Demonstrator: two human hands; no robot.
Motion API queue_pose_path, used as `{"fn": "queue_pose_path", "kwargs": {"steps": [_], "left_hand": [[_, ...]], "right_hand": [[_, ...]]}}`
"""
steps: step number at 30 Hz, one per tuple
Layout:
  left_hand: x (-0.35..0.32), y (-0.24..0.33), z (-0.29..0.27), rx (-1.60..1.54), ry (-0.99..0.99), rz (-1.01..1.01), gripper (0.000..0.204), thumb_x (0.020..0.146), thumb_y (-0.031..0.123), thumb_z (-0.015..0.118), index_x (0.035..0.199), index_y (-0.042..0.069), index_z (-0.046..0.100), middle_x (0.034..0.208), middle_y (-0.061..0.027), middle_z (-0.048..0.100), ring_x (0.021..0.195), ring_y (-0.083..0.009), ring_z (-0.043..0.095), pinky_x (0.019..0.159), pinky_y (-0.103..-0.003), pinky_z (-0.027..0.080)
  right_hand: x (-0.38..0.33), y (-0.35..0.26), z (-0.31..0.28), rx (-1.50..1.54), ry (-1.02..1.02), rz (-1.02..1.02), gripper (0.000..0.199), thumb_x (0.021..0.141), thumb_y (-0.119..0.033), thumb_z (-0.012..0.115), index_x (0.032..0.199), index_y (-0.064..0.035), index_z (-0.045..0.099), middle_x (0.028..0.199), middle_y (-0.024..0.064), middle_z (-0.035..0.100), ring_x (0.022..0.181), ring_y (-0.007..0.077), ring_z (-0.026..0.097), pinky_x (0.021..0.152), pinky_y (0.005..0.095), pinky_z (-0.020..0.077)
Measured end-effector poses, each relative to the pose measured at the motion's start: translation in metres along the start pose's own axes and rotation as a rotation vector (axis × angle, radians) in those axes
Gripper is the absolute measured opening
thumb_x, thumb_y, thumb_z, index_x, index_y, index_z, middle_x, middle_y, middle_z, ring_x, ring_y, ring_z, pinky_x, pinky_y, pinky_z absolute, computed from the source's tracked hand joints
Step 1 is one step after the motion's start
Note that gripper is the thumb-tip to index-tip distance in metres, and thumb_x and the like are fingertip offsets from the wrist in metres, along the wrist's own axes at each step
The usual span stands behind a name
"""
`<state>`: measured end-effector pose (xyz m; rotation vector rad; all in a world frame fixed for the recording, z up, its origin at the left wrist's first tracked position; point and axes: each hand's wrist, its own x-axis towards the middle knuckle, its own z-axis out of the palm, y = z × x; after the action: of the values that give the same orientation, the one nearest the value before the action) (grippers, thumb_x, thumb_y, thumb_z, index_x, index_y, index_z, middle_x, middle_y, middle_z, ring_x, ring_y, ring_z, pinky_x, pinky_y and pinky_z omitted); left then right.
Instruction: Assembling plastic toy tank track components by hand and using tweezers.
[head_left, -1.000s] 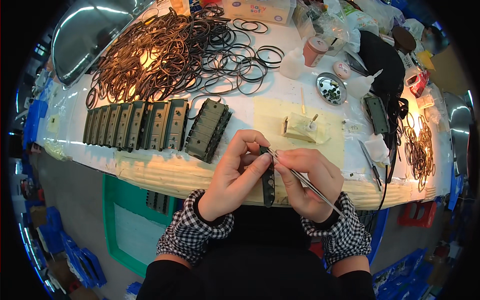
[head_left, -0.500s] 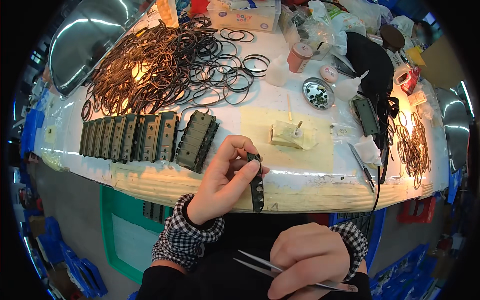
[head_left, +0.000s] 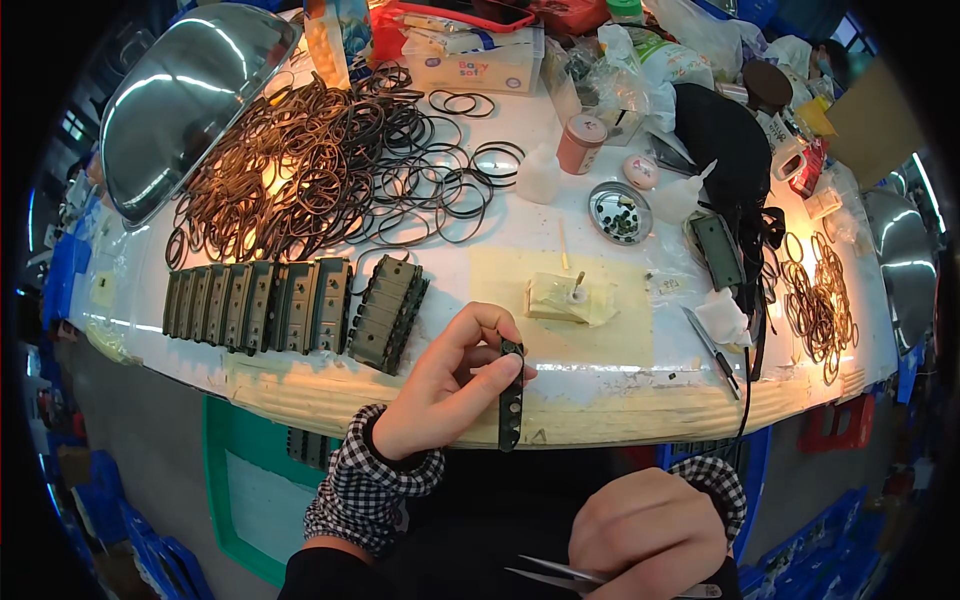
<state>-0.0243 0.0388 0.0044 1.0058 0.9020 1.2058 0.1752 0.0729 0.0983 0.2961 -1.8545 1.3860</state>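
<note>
My left hand (head_left: 447,392) pinches a narrow, dark green moulded plastic part (head_left: 510,412) between thumb and fingers, upright at the table's front edge. Round studs or holes run along its visible side. Low at the right, my right hand (head_left: 650,530) is closed around metal tweezers (head_left: 548,572), whose two tips point left and stand apart with nothing visible between them. Left of my left hand lies a row of similar green moulded parts (head_left: 262,306), with another block of them (head_left: 388,314) closer by. Beyond the hand sits a small tape-wrapped block (head_left: 556,298) with a peg standing up.
A big heap of dark rubber rings (head_left: 300,170) covers the back left beside a shiny metal lamp shade (head_left: 190,110). A round dish (head_left: 620,212) holds small dark green bits. A knife-like tool (head_left: 712,352) and a black cable (head_left: 745,400) lie right. A green tray (head_left: 215,490) is below.
The whole view has shifted, so the table appears lower. My right hand and the tweezers have moved right and down. My left hand keeps its pinch on the part.
</note>
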Motion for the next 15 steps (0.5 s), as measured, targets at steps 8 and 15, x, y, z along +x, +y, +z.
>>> {"fn": "queue_pose_path", "kwargs": {"steps": [8, 15], "left_hand": [[0.003, -0.005, -0.003, 0.005, -0.03, -0.033, 0.016, 0.096, 0.006, 0.051, 0.11, 0.005, 0.043, 0.107, -0.0066, 0.055, 0.102, -0.0168, 0.061, 0.091, -0.033, 0.049], [0.004, -0.008, -0.004, -0.02, -0.022, -0.025, 0.016, 0.096, 0.006, 0.05, 0.11, 0.004, 0.042, 0.107, -0.0073, 0.055, 0.102, -0.0162, 0.061, 0.092, -0.033, 0.049]], "right_hand": [[-0.011, 0.059, -0.06, -1.244, 0.315, 0.374, 0.022, 0.074, -0.003, 0.073, 0.095, -0.0039, 0.067, 0.077, 0.009, 0.06, 0.073, 0.0261, 0.057, 0.064, 0.034, 0.0458], [-0.017, 0.091, -0.063, -1.153, 0.277, 0.37, 0.015, 0.074, -0.006, 0.074, 0.085, -0.004, 0.064, 0.073, 0.0084, 0.058, 0.071, 0.0261, 0.054, 0.062, 0.0351, 0.0439]]}}
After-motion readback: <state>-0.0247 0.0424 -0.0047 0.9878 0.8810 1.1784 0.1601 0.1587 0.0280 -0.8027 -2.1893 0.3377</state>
